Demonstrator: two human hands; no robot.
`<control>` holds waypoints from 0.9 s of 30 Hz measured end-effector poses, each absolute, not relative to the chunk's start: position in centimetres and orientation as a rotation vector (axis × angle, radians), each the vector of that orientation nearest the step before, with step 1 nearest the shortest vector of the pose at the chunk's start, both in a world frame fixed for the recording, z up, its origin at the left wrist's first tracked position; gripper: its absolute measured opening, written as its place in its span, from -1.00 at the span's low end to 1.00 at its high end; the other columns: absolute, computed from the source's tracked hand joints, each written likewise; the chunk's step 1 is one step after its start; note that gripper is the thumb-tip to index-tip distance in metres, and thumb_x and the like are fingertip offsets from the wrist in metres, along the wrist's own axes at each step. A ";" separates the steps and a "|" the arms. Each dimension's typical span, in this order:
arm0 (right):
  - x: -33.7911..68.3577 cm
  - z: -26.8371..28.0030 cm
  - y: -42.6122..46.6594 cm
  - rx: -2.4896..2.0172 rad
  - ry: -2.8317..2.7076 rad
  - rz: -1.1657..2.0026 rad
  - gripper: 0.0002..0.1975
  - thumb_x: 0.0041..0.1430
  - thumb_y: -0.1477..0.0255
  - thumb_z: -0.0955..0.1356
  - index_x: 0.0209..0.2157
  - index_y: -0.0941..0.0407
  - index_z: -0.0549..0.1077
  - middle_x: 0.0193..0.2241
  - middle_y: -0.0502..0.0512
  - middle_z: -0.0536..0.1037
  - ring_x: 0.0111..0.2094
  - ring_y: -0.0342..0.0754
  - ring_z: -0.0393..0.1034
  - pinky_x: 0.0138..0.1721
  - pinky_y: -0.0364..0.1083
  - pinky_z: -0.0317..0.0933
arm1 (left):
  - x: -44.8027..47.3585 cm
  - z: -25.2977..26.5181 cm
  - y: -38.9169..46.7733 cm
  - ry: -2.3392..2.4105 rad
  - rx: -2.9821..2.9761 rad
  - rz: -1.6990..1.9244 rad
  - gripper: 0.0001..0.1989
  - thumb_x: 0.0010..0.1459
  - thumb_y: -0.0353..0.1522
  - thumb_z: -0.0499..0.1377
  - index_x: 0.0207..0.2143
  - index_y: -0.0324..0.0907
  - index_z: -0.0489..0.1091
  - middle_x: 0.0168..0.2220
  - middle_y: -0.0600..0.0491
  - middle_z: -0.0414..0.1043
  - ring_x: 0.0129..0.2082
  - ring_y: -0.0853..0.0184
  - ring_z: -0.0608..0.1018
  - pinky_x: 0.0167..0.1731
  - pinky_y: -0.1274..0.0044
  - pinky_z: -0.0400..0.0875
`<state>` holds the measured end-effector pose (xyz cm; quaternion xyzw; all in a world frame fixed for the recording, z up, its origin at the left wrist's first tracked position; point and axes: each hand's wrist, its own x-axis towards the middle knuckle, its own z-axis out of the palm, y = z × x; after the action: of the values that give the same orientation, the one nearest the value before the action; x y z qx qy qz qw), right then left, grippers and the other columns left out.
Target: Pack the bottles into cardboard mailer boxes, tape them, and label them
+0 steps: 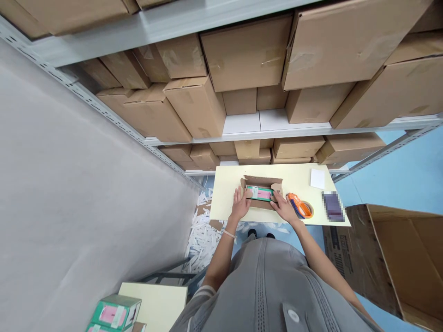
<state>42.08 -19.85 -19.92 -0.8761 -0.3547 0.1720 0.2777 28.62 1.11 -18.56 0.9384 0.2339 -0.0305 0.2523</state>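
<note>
A small brown cardboard box [263, 204] lies with its top flaps raised on the cream tabletop [226, 177]. Inside it is a green box with a pink panel [262, 193] and a pale label. My left hand [240, 204] is at the carton's left end, fingers spread along the outside and thumb by the end flap. At the opposite end, my right hand [284, 208] rests its outstretched fingers on the right flap and near edge. Just right of that hand lies an orange tape dispenser [300, 206] with a roll of tape.
A white square [317, 178] and a blurred dark item [333, 206] lie at the table's right. Shelves of cardboard boxes [247, 55] rise ahead. A large open carton [363, 258] stands right; paper strips [200, 237] cover the left floor. Green boxes [116, 313] sit lower left.
</note>
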 end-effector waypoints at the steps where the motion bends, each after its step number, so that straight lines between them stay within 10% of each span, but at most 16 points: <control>1: 42.2 -19.9 -20.1 -2.349 -0.978 0.478 -0.40 0.36 0.18 0.12 0.33 0.13 0.12 0.32 0.29 0.21 0.37 0.13 0.00 0.34 0.28 -0.23 | 28.7 -18.4 1.3 0.612 2.565 -0.094 -0.37 0.31 -0.27 0.02 0.37 -0.22 -0.02 0.45 -0.15 -0.38 0.42 0.09 -0.31 0.37 0.16 -0.15; 9: 43.7 -20.2 -23.1 -2.186 -1.273 0.589 -0.19 0.19 0.08 0.34 0.37 0.07 0.06 0.39 0.29 0.00 0.40 0.14 -0.15 0.33 0.23 -0.12 | 29.4 -18.4 2.7 0.277 2.587 -0.215 -0.47 0.40 -0.18 -0.16 0.36 -0.08 0.02 0.44 -0.04 -0.15 0.44 0.27 -0.16 0.38 0.21 -0.20; 17: 44.4 -19.2 -22.6 -2.204 -1.119 0.476 -0.44 0.29 0.24 0.27 0.28 0.05 0.24 0.26 0.20 0.33 0.30 0.11 0.17 0.30 0.16 0.01 | 30.4 -17.3 5.4 0.144 2.516 -0.357 -0.22 0.17 -0.08 0.22 0.36 -0.07 0.04 0.41 -0.11 -0.07 0.43 0.16 -0.08 0.35 0.16 -0.12; 27: 46.4 -18.1 -19.7 -2.259 -0.779 0.277 -0.62 0.27 0.21 0.25 0.03 0.10 0.38 -0.16 0.18 0.59 -0.10 0.14 0.46 -0.03 0.06 0.29 | 33.5 -15.7 5.7 0.457 2.479 -0.116 -0.61 0.28 -0.19 0.12 0.10 -0.11 0.41 0.10 -0.02 0.50 0.09 0.19 0.51 0.11 0.39 0.37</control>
<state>46.36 -19.65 -18.10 -0.8762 -0.3023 0.1073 0.3596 33.50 5.71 -15.67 0.9358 0.1726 -0.0437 0.3042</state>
